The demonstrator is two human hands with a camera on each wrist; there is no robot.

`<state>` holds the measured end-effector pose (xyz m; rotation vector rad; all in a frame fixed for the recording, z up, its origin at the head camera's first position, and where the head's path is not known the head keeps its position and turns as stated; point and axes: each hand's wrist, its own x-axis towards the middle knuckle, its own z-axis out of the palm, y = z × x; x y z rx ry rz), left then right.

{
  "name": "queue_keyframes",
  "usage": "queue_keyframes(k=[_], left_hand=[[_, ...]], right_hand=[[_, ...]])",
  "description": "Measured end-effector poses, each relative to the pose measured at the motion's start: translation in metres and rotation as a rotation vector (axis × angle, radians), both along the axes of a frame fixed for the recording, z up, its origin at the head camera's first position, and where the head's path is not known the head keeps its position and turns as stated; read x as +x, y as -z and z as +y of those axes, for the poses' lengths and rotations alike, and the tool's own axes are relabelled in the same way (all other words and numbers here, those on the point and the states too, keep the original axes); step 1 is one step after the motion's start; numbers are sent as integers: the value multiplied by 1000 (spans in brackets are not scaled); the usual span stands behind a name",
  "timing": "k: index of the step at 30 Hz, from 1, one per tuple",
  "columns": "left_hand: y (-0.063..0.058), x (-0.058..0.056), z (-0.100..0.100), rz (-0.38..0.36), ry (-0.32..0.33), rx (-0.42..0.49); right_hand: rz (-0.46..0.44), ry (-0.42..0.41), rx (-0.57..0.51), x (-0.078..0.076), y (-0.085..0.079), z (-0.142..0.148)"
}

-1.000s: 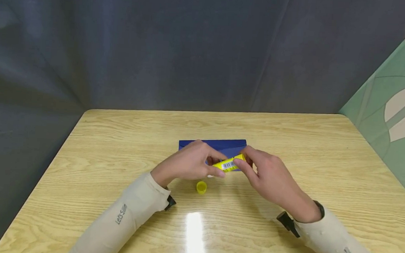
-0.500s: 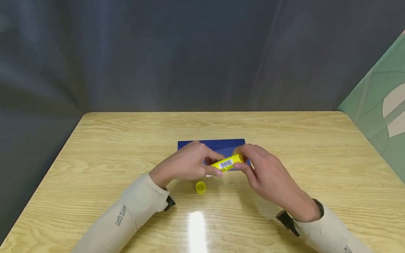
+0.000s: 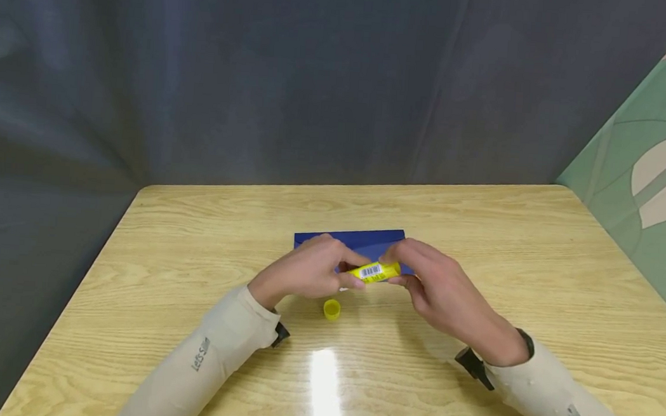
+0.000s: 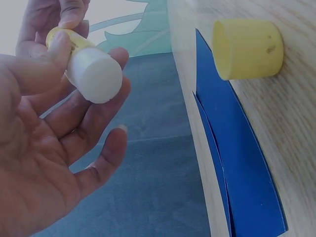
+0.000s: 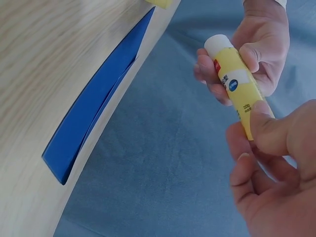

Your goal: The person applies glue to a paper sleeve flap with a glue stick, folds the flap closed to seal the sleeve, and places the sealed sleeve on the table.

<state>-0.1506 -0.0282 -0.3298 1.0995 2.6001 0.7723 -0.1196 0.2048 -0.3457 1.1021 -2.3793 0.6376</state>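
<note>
A yellow glue stick with a barcode label is held between both hands above a blue envelope. My left hand pinches its barrel near the uncapped end, where white glue shows in the left wrist view. At the other end, my right hand has thumb and fingers on the base of the stick, seen clearly in the right wrist view on the yellow barrel. The yellow cap stands on the table just in front of the left hand, its hollow side up.
The wood-grain table spreads around the hands. A dark cloth hangs behind it and along the left. A wall with a green leaf pattern lies to the right.
The right thumb and fingers have shifted around the base of the glue stick, and its barcode side has turned slightly. The left hand, cap and envelope have stayed in place.
</note>
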Motion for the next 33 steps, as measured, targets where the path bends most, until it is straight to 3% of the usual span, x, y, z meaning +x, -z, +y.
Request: queue_keyframes(k=[7,12,17,25,33], left_hand=[[1,0,1,1,38,-26],[2,-1,1,-21,30,-25],[1,-1,1,-20,-3,-11],[1,3,4,15,-65,-2],[0,6,8,0,-115,9]], right_hand=[[37,-21,-8,0,1,1],[34,-37,-18,-2,0,1],[-99,4,-26,-1,-5,2],[-291,237,21,1,-10,2],[-412,267,95,1,-9,3]])
